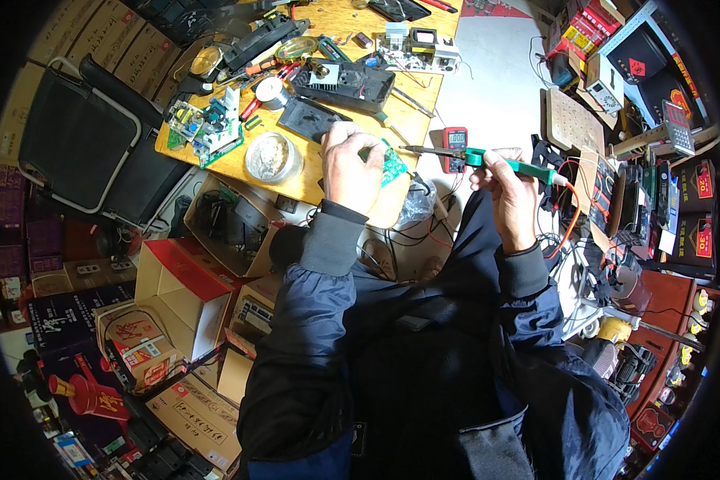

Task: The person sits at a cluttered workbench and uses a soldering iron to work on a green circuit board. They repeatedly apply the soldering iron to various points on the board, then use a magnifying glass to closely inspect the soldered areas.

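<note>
My left hand (349, 170) is closed on the edge of a small green circuit board (393, 166) above the near edge of the wooden table (312, 188). My right hand (507, 190) grips the green handle of a soldering iron (528, 169), whose orange cord loops down on the right. The iron's dark shaft points left, and its tip is close to the board; whether they touch I cannot tell. Beyond the shaft lies a red multimeter (456, 138). Left of my left hand stands a tub of pale, lumpy material (274, 158).
An open black plastic case (352, 86), a solder spool (273, 94) and loose boards (213, 128) crowd the table. Cables and a clear plastic bag (418, 204) hang below its edge. A black chair (80, 136) stands left, with cardboard boxes (188, 300) nearby. Goods fill the right side.
</note>
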{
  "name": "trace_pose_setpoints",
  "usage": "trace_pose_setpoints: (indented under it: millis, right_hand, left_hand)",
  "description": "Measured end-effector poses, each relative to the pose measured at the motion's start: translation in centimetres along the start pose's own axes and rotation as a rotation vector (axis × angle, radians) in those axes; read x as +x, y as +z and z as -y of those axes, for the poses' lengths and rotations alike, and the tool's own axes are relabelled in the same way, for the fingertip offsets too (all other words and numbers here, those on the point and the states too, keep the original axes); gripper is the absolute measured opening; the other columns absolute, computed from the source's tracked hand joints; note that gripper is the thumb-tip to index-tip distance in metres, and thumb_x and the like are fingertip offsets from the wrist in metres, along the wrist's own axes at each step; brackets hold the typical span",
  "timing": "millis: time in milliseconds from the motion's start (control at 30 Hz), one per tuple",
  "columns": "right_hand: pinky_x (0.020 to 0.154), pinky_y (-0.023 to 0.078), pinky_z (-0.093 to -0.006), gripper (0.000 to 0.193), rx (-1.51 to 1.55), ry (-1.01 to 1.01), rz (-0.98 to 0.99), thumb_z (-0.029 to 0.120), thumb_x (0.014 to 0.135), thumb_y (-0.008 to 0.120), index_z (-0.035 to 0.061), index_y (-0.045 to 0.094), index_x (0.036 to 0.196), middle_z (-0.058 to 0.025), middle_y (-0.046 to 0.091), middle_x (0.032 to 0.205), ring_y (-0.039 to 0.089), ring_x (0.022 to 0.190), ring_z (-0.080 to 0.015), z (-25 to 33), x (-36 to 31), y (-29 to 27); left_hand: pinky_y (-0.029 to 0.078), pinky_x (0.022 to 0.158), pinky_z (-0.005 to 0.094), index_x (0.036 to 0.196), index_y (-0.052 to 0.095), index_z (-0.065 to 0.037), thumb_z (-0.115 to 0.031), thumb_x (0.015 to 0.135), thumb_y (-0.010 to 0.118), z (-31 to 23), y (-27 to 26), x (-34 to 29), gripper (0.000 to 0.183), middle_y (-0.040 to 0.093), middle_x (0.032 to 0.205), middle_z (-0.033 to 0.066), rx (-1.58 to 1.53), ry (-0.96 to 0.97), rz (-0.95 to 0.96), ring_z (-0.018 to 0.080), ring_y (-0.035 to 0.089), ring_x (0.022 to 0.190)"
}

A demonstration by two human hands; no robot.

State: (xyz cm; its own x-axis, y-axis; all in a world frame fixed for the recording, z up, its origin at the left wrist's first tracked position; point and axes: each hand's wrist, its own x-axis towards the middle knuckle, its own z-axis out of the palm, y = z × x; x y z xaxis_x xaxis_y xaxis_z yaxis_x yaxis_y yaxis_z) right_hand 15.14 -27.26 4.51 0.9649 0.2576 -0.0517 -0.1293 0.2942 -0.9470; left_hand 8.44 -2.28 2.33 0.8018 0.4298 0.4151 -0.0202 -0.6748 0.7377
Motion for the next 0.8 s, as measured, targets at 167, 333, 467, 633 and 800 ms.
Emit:
trace_pose_setpoints:
  millis: [167,333,467,633,800]
  right_hand:
    - [0.068,0.058,-0.0332,0.015,-0.007,0.013,0.011,0.013,0.103,0.068,-0.0006,0.068,0.096,-0.0070,0.066,0.080,0.070,0.072,-0.0197,-0.27,-0.16,-0.06]
    - [0.068,0.058,-0.0338,0.015,-0.017,0.028,0.010,0.013,0.103,0.068,-0.0009,0.069,0.097,-0.0066,0.065,0.079,0.071,0.073,-0.0201,-0.37,-0.24,-0.16]
    - [0.068,0.059,-0.0337,0.014,-0.016,0.026,0.010,0.013,0.103,0.068,-0.0006,0.069,0.098,-0.0063,0.065,0.079,0.071,0.073,-0.0201,-0.34,-0.19,-0.17]
    - [0.069,0.059,-0.0334,0.014,0.002,0.021,0.018,0.012,0.103,0.068,-0.0007,0.069,0.096,-0.0067,0.066,0.079,0.071,0.072,-0.0194,-0.05,-0.09,-0.18]
    - [0.070,0.059,-0.0323,0.015,-0.040,0.010,0.015,0.012,0.103,0.068,-0.0011,0.069,0.096,-0.0067,0.066,0.079,0.070,0.072,-0.0188,0.19,-0.31,-0.23]
  left_hand:
    - [0.048,0.097,0.0427,0.089,0.076,-0.003,-0.005,0.081,0.079,-0.31,0.04,-0.08,0.009,0.065,0.106,0.0128,0.031,0.021,0.017,0.0324,0.061,0.107]
    - [0.049,0.097,0.0419,0.091,0.077,-0.001,-0.005,0.081,0.079,-0.54,0.01,-0.12,0.011,0.066,0.107,0.0130,0.054,0.022,0.028,0.0318,0.061,0.108]
    - [0.049,0.097,0.0412,0.090,0.077,-0.001,-0.006,0.082,0.079,-0.51,0.07,-0.06,0.010,0.065,0.106,0.0129,0.054,0.016,0.015,0.0316,0.062,0.107]
    - [0.049,0.097,0.0405,0.090,0.077,-0.001,-0.005,0.082,0.078,-0.49,-0.01,-0.14,0.009,0.065,0.106,0.0129,0.058,0.015,0.017,0.0313,0.062,0.107]
    - [0.049,0.097,0.0401,0.089,0.077,0.000,-0.005,0.082,0.078,-0.55,0.07,-0.13,0.009,0.065,0.106,0.0132,0.050,0.013,0.019,0.0314,0.062,0.107]
